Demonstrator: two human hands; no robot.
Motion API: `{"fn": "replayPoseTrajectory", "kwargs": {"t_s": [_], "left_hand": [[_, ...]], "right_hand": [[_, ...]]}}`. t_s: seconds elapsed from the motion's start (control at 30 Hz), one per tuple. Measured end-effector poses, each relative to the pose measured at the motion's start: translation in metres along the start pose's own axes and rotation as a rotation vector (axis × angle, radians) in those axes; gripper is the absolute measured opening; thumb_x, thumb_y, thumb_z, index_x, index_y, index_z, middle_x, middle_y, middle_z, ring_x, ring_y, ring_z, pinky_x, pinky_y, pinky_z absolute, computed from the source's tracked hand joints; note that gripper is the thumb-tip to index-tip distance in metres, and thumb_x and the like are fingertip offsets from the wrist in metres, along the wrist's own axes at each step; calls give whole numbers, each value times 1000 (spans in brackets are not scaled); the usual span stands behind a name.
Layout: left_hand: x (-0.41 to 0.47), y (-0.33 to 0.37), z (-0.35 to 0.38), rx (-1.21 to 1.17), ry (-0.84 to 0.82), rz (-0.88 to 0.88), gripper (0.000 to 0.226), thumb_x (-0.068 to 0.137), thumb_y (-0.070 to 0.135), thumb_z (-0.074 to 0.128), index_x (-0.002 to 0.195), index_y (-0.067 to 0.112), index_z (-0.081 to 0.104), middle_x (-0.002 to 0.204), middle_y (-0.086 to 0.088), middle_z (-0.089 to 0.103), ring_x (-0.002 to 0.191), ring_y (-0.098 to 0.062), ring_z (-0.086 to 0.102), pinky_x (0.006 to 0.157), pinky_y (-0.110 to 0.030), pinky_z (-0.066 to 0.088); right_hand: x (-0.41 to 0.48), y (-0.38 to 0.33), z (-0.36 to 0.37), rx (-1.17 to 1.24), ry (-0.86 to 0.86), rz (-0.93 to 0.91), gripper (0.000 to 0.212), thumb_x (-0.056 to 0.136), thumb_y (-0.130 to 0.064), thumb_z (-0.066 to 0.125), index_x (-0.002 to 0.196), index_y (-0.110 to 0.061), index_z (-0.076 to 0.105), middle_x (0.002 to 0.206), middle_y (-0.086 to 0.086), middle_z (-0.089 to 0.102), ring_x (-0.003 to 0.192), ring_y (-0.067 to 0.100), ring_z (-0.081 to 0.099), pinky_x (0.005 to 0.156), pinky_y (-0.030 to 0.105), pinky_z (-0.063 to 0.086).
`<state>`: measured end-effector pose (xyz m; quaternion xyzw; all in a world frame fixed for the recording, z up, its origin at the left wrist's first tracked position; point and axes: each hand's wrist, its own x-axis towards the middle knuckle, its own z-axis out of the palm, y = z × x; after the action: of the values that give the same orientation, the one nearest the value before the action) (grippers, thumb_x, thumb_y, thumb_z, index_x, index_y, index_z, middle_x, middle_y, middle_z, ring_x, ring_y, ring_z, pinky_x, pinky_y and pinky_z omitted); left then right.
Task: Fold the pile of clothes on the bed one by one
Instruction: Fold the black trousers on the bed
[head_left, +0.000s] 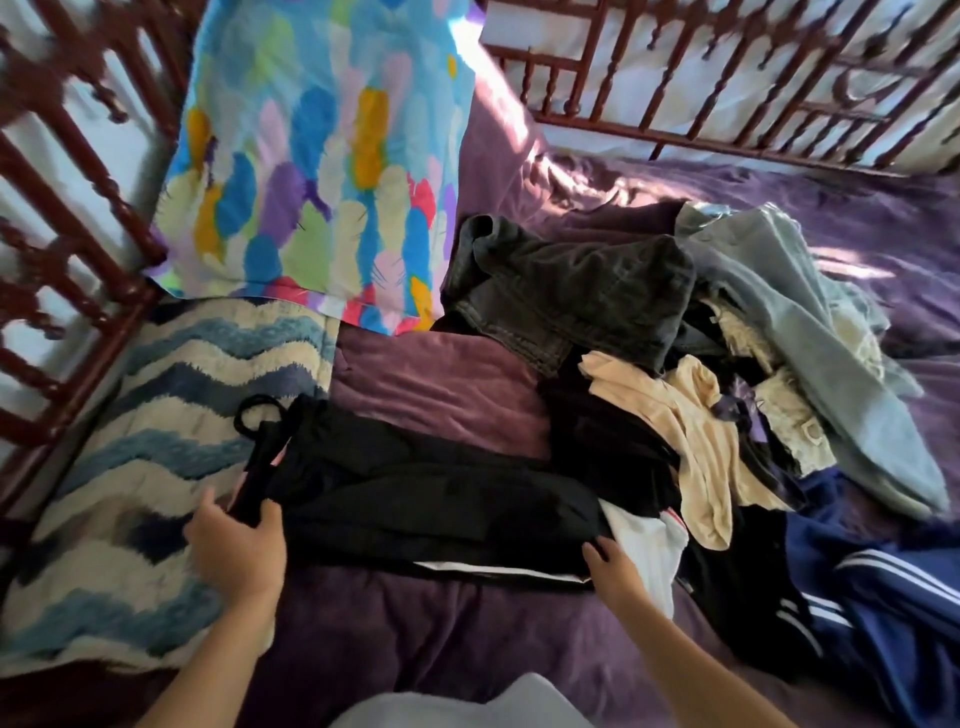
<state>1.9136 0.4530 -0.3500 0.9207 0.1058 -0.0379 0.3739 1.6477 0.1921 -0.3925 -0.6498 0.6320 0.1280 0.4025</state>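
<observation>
A black garment (415, 499) with thin straps lies stretched across the purple bedspread (441, 639) in front of me. My left hand (239, 545) grips its left end, thumb over the dark fabric. My right hand (613, 571) pinches its right lower edge, beside a white piece (649, 545). To the right lies the pile: dark grey jeans (571, 291), a cream top (696, 447), light blue jeans (810, 343) and blue track trousers with white stripes (872, 587).
A blue and white zigzag blanket (130, 467) lies at the left. A bright feather-print pillow (311, 171) leans at the back. Dark red wooden bed rails (727, 104) run along the far side and the left edge (62, 260).
</observation>
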Motion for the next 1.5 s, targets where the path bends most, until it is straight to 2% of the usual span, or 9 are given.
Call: {"fn": "replayPoseTrajectory", "kwargs": {"t_s": [0.17, 0.27, 0.4, 0.63, 0.77, 0.9, 1.13, 1.3, 1.5], "left_hand": [[-17, 5, 15, 395, -2, 816, 44, 81, 24, 50, 117, 0, 56, 120, -31, 52, 111, -47, 46, 83, -58, 44], [-33, 5, 35, 617, -223, 1031, 47, 63, 25, 76, 105, 7, 70, 120, -25, 59, 118, -40, 44, 84, -59, 46], [-35, -3, 48, 826, -466, 917, 66, 29, 31, 94, 90, 13, 76, 102, -21, 69, 99, -43, 63, 73, -59, 50], [-46, -29, 55, 843, -723, 1069, 64, 27, 51, 89, 87, 33, 76, 93, -4, 74, 86, -22, 71, 64, -33, 57], [-48, -35, 56, 819, -732, 1054, 61, 29, 53, 88, 85, 32, 77, 92, -4, 74, 86, -21, 71, 62, -30, 56], [-41, -20, 40, 796, -561, 1110, 31, 64, 47, 66, 83, 26, 77, 95, -5, 73, 92, -24, 70, 67, -34, 57], [-24, -16, 32, 445, -717, 582, 59, 91, 49, 26, 130, 13, 54, 138, -5, 49, 136, -25, 36, 116, -42, 16], [-22, 12, 31, -223, -706, -73, 52, 101, 41, 25, 133, 7, 48, 128, -9, 55, 125, -23, 44, 105, -35, 27], [-47, 39, 49, 760, -573, 422, 52, 92, 54, 41, 128, 16, 46, 121, -3, 60, 120, -26, 46, 96, -40, 34]], "right_hand": [[3, -5, 9, 135, 66, 73, 27, 94, -24, 52, 72, -9, 49, 58, 0, 42, 59, 17, 41, 57, 29, 28], [9, -2, 9, 155, 81, 116, 39, 85, -3, 59, 53, -11, 38, 50, 3, 35, 49, 16, 33, 55, 29, 25], [7, 0, -7, 445, 215, 227, 11, 76, 4, 60, 80, -4, 54, 62, 9, 49, 54, 20, 43, 58, 29, 36], [-8, 20, -58, 548, 334, 261, 40, 54, -8, 59, 92, 6, 57, 72, 12, 52, 59, 22, 45, 54, 27, 35], [-15, 0, -58, 450, 318, 191, 54, 74, -1, 55, 127, -9, 52, 119, 14, 59, 103, 34, 57, 89, 39, 44], [-44, -71, -54, 428, 382, -69, 52, 82, 0, 55, 132, -14, 49, 122, 7, 58, 106, 28, 58, 81, 30, 41], [-109, -165, 33, 103, -73, -738, 58, 79, 5, 55, 133, -13, 49, 130, 4, 55, 109, 16, 55, 91, 7, 30], [-109, -147, 79, -61, -459, -676, 50, 92, -11, 50, 141, -18, 39, 115, -3, 53, 71, 3, 49, 70, 9, 41], [-79, -98, 51, -13, -193, -398, 36, 91, -9, 46, 127, -11, 51, 72, -12, 53, 78, 17, 55, 76, 34, 48]]}}
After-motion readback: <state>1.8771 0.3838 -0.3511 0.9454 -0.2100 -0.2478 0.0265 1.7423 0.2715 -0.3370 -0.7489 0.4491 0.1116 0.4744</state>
